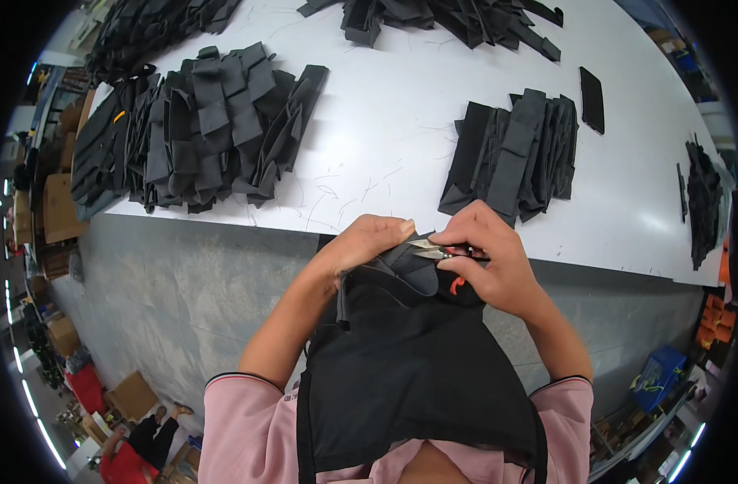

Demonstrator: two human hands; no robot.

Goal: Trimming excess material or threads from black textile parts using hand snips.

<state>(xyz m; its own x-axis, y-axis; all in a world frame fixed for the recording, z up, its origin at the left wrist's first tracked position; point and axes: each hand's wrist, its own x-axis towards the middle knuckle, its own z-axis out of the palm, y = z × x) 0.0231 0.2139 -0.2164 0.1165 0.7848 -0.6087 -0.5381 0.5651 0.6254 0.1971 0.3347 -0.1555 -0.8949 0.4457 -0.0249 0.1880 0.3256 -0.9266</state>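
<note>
My left hand point(367, 240) pinches the upper edge of a black fabric piece point(401, 278) held just off the near edge of the white table point(385, 121). My right hand point(486, 254) grips small metal thread snips point(428, 248) with a red-orange handle part, their blades touching the fabric edge between my two hands. The lower part of the fabric merges with my black apron point(409, 379), so its full shape is hidden.
A large heap of black fabric pieces point(200, 129) lies on the table's left. A neater stack point(518, 153) lies on the right. More black pieces point(458, 20) sit at the far edge, others point(702, 202) at the far right. Cardboard boxes point(58, 206) stand on the floor at left.
</note>
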